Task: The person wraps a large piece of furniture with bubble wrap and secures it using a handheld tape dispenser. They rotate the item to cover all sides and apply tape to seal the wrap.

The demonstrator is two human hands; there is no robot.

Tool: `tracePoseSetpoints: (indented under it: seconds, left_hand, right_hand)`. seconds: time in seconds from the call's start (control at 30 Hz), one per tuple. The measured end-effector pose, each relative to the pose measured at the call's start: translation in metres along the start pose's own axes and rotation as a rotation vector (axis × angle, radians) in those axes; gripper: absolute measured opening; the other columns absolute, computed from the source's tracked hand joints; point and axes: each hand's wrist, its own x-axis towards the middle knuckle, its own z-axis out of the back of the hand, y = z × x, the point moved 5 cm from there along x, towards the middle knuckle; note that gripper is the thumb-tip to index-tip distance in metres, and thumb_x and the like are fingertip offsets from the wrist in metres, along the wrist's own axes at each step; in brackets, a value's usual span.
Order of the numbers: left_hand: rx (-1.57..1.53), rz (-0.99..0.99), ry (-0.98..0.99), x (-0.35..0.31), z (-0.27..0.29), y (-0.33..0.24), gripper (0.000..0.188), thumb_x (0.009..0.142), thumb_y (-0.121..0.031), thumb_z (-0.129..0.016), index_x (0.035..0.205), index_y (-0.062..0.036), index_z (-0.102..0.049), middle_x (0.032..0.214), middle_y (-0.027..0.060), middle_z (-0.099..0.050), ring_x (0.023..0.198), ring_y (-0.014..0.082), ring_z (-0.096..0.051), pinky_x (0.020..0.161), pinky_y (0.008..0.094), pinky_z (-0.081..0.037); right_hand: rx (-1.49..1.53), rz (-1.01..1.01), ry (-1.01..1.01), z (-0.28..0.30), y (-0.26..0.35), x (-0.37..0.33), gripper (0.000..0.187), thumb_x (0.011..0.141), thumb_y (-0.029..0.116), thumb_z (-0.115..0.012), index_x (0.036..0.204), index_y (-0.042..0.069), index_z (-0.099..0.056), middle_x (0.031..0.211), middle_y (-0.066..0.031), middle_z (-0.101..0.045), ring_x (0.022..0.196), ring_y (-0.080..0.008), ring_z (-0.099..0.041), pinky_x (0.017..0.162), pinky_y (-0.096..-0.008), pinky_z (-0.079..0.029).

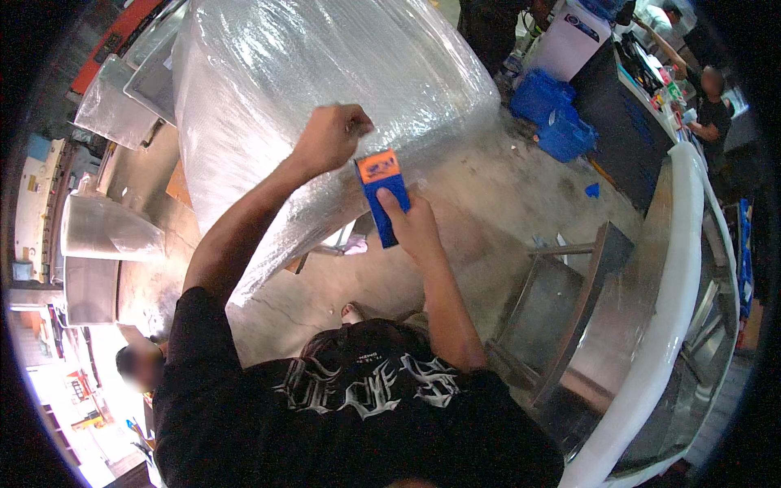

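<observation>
My right hand [413,221] grips a flat blue packet with an orange end [377,213], thumb pressed on its face and the orange end pointing away from me. Just beyond and left of the packet, my left hand [332,137] is closed with its fingertips together. Whatever those fingers hold, if anything, is too small or hidden to make out. Both hands are raised in front of a large bulky item wrapped in clear bubble film [325,61], which fills the far middle. Loose film hangs from its near side, below my left forearm.
A metal frame [582,281] and a long piece edged with white foam [679,244] stand at right. Blue plastic bags [553,114] lie on the floor beyond. Wrapped pieces [102,228] stand at left. Other people are at the far right and lower left.
</observation>
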Motion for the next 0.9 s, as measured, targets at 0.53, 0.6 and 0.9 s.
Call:
tracePoseSetpoints:
  seconds: [0.53,0.6,0.9]
  left_hand:
    - [0.333,-0.716,0.246,-0.088,-0.059,-0.005,0.056,0.086,-0.015,-0.062,0.14,-0.0068,-0.053,0.149,0.0185,-0.049,0.139,0.0378,-0.046,0.117,0.0491,-0.036]
    - [0.709,-0.785,0.385,-0.112,-0.097,-0.007,0.062,0.09,-0.016,-0.058,0.149,-0.0038,-0.042,0.157,0.0215,-0.037,0.147,0.0359,-0.035,0.122,0.0476,-0.029]
    - [1.71,-0.754,0.258,-0.144,-0.166,0.088,0.082,0.093,-0.036,-0.054,0.159,0.0,-0.021,0.167,0.0193,-0.013,0.155,0.033,-0.013,0.128,0.0441,-0.008]
  right_hand:
    - [0.304,-0.22,0.204,-0.045,-0.14,0.002,0.054,0.093,0.055,-0.067,0.106,0.003,-0.07,0.09,-0.0042,-0.07,0.074,-0.0142,-0.064,0.067,-0.0299,-0.052]
    - [0.359,-0.195,0.134,-0.063,-0.19,0.011,0.054,0.093,0.056,-0.066,0.106,0.004,-0.07,0.092,-0.0042,-0.07,0.078,-0.0141,-0.064,0.07,-0.0306,-0.052]
    - [-0.213,-0.527,0.528,-0.081,-0.22,0.004,0.065,0.09,0.066,-0.059,0.106,0.005,-0.073,0.089,-0.0094,-0.074,0.082,-0.0236,-0.07,0.074,-0.0387,-0.054]
